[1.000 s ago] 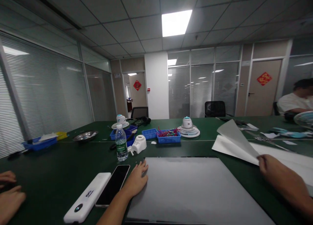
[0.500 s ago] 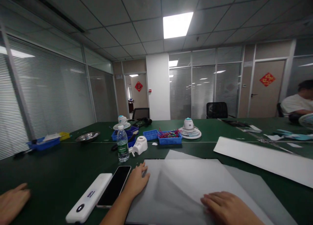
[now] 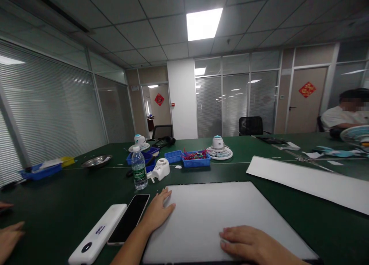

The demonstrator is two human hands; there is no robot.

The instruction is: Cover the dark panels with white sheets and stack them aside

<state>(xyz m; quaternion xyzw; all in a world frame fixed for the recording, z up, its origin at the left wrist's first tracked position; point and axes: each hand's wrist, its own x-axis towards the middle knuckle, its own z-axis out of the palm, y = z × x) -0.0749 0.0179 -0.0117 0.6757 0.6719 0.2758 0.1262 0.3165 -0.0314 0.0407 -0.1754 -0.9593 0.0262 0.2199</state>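
Two flat hands on a smooth white paper sheet (image 3: 219, 207)
Head view: the matte rectangular sheet lies on the dark green table (image 3: 57, 203). The left hand (image 3: 157, 215) touches its left edge with fingers spread, and the right hand (image 3: 248, 244) lies flat on it with fingers extended.

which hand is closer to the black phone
Left. The left hand lies at the edge of the white sheet, just beside the phone; the right hand rests on the sheet's near part, well to the phone's right.

Left hand (image 3: 157, 213) lies flat, fingers spread; right hand (image 3: 248, 244) (partly cropped) seems flat too, palm down.
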